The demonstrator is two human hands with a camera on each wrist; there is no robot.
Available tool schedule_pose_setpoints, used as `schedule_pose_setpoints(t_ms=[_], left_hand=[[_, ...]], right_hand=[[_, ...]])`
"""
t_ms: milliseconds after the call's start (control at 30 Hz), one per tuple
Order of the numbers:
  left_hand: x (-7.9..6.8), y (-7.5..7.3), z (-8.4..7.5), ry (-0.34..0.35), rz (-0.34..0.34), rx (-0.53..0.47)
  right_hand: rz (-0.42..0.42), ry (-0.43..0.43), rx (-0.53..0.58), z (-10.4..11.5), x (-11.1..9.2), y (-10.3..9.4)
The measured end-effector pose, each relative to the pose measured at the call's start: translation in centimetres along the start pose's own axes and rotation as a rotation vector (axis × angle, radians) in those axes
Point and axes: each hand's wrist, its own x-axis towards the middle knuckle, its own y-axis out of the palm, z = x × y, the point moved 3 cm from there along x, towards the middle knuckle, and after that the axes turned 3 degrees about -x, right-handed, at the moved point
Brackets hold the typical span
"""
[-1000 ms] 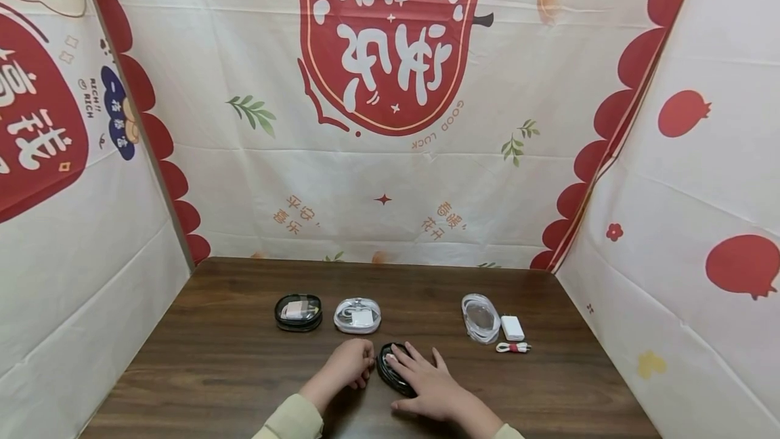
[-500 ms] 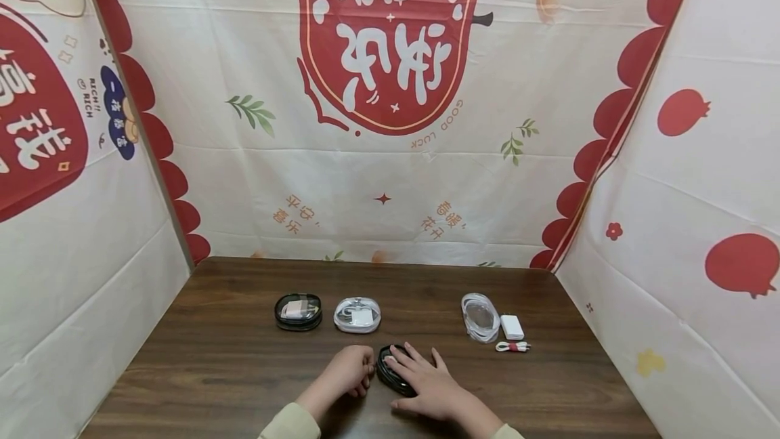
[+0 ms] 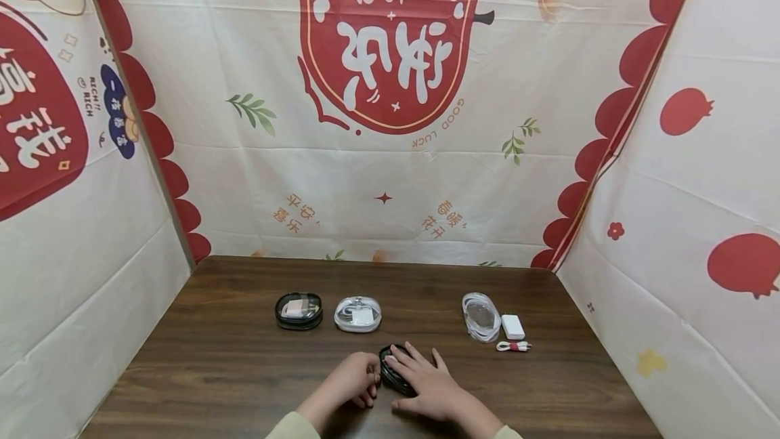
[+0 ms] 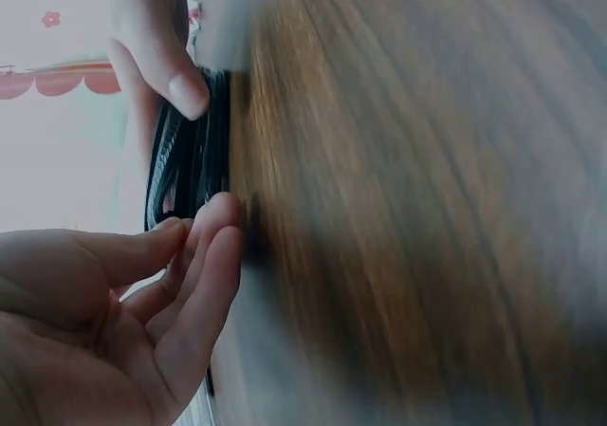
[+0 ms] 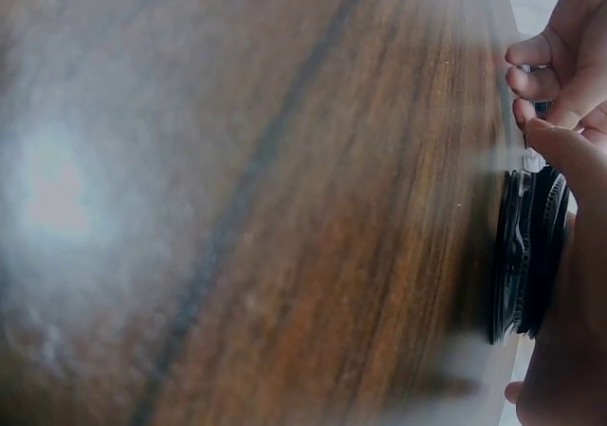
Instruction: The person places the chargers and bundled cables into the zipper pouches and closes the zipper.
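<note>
An oval black zip case (image 3: pixel 395 381) lies on the table in front of me. My right hand (image 3: pixel 429 386) rests on its top with spread, fairly straight fingers. At the case's left edge my left hand (image 3: pixel 356 379) has thumb and fingertips pressed together, pinching what seems to be the zipper pull, which the fingers hide. The left wrist view shows the zipper teeth along the side of the case (image 4: pixel 194 160), the pinching fingertips at its near end. In the right wrist view the case (image 5: pixel 522 265) stands under the right palm, left fingertips (image 5: pixel 536 127) just beyond it.
Behind the hands lie a black-rimmed case (image 3: pixel 298 322) and a white-rimmed case (image 3: pixel 358 324), each with a charger inside. To the right are a white-rimmed case (image 3: pixel 466 314), a white charger block (image 3: pixel 512 326) and a bundled white cable (image 3: pixel 513 346). Printed cloth walls enclose the table.
My left hand has moved toward me along the case's left edge, then slightly right, close against it. My right hand stays on the case.
</note>
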Motion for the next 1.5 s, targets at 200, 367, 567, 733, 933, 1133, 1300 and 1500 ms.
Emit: schedule_pose_setpoints(t_ms=[200,367,567,733,933,1133,1300,1500], left_hand=[[0.0,0.6,0.2,-0.022,0.0,-0.031],[0.2,0.4,0.5,-0.037,-0.05,0.01],[0.8,-0.4,0.8,-0.042,-0.097,0.062],[1.4,-1.1,0.8,-0.038,-0.109,0.09],[2.1,-1.7,0.2,0.01,-0.133,0.164],[2.7,-1.6,-0.1,0.023,-0.145,0.242],[2.7,-1.5,0.0,0.048,-0.149,0.295],[2.5,-1.6,0.1,0.079,-0.142,0.331]], right_hand=[[-0.01,-0.006,-0.011,0.1,-0.1,-0.1],[0.006,0.015,-0.024,0.1,0.0,-0.4],[0.008,0.032,-0.041,0.2,-0.2,-1.0],[0.019,0.029,-0.02,0.4,-0.7,-1.6],[0.017,-0.019,-0.016,0.6,-0.5,-1.9],[0.006,-0.016,-0.059,0.5,-0.2,-1.2],[-0.014,-0.01,-0.122,0.6,-0.2,-0.4],[-0.017,-0.002,-0.143,0.7,-0.3,-0.4]])
